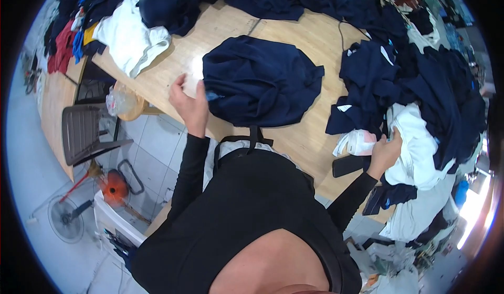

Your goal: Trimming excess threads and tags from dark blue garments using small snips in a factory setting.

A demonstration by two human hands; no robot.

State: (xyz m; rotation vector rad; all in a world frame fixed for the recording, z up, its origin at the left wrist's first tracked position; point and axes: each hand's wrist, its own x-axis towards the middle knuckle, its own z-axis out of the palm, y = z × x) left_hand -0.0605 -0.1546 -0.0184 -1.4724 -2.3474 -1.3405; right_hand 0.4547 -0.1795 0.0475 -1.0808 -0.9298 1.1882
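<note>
While your left hand [191, 106] stands just beside the navy garment [262, 81], its thumb and fingers spread apart, that garment lies bunched mid-table on the light wooden tabletop [299, 146]. Your right hand [386, 155] meets the white cloth [415, 157]; whether its fingers pinch any fabric, I cannot tell.

Brightly lit; glare on tabletop [188, 47] and lower right; curved edges fade black
</note>
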